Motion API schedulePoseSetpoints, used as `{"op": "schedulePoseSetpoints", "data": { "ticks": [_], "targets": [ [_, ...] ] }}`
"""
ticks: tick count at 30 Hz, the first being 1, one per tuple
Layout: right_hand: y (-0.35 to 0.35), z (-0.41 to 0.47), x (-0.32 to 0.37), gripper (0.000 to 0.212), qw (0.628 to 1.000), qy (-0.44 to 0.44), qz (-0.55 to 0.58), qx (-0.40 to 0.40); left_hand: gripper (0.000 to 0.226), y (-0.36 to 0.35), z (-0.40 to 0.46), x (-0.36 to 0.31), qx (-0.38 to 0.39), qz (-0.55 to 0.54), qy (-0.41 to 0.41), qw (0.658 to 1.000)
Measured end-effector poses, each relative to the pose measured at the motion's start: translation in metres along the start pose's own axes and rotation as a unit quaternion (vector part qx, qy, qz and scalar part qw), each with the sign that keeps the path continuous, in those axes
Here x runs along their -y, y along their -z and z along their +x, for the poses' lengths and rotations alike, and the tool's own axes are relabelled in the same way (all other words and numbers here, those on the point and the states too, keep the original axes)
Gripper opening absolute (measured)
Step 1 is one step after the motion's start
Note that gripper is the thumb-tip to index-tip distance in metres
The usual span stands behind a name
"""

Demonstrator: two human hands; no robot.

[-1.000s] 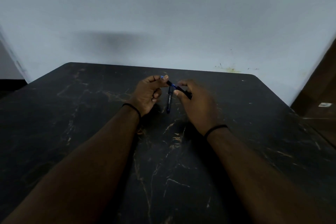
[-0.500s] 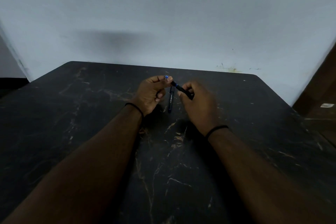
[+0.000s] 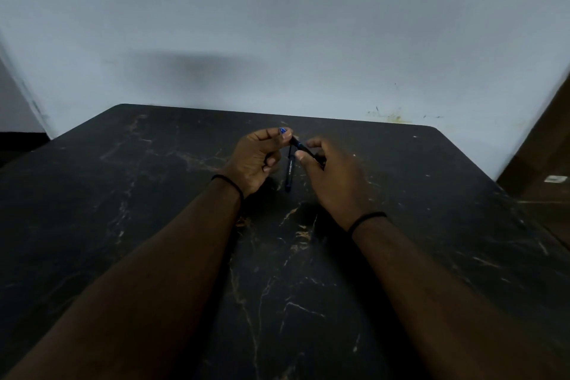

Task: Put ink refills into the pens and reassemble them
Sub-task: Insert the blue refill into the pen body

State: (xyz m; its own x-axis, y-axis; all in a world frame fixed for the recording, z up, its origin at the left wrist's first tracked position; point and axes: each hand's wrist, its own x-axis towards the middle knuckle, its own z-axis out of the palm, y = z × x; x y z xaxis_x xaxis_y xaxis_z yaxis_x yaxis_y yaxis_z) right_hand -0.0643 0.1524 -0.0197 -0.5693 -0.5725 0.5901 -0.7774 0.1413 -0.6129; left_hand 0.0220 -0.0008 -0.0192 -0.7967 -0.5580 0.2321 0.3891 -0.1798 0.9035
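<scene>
1. Seemingly mid-assembly, the person held a dark pen point(image 3: 303, 149) just above the table point(image 3: 123, 210), near its far middle, slanting between both hands.
2. The left hand point(image 3: 257, 160) pinched the pen's upper end with thumb and forefinger; the right hand point(image 3: 331, 176) gripped the lower barrel.
3. A second pen point(image 3: 289, 174) lay on the table between the hands, pointing toward the person.
4. Whether the held pen already had its refill could not be told; the parts looked joined or nearly so, so tightening probably remained.
5. The second pen's state was unclear.
6. No loose refills showed; the table was otherwise bare, with a wall point(image 3: 277, 25) behind, and nothing stood in the way.
</scene>
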Motion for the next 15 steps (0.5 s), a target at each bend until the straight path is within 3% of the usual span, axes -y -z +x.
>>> {"op": "schedulePoseSetpoints", "data": {
  "ticks": [4,9,15],
  "targets": [
    [-0.0024,-0.001,-0.0013,0.038,0.999,-0.012,0.029,-0.021,0.016,-0.0002,-0.0004,-0.0004,-0.005,-0.003,0.004,1.0],
    [-0.0012,-0.0018,-0.0042,0.013,0.999,-0.027,0.021,-0.008,0.008,-0.0036,-0.0015,-0.0026,-0.021,-0.002,0.009,1.0],
    [-0.0023,-0.0001,-0.0041,0.015,1.0,-0.004,0.003,-0.004,0.009,-0.0041,-0.0016,-0.003,-0.026,-0.002,0.01,1.0]
  ]
}}
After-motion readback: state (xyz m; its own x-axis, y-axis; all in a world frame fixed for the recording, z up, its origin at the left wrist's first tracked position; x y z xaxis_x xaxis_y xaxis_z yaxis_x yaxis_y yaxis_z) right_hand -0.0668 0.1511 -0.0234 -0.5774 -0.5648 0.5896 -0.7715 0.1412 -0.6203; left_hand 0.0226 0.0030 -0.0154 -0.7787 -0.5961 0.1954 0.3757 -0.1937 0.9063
